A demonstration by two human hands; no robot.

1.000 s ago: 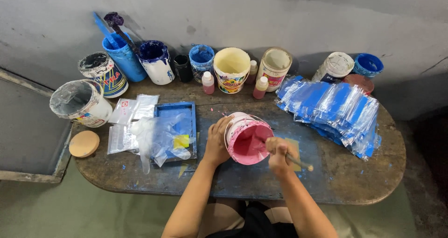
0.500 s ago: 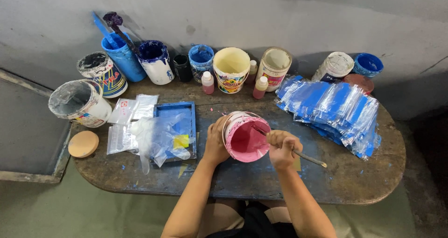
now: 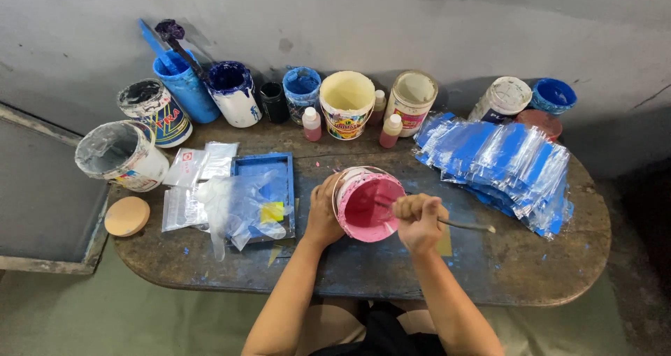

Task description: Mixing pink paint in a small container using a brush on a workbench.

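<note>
- Counter (image 3: 489,272): blue packets (image 3: 500,164) lie right of the hands.
- Pink tub (image 3: 367,204): between both hands, tilted, paint looks evenly pink; mixing seems well along.
- Left hand (image 3: 323,213) clasps its side.
- Right hand (image 3: 418,220) grips a stick (image 3: 465,224) reaching inside.

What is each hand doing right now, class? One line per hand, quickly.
Left hand: wrapped around the side of the pink paint bucket.
Right hand: closed on a thin stirring stick that dips into the bucket.

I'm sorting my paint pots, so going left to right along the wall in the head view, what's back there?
Grey-smeared white bucket → blue tub → dark blue pot → small black jar → cream bucket → lidded white tub → blue pot.
</note>
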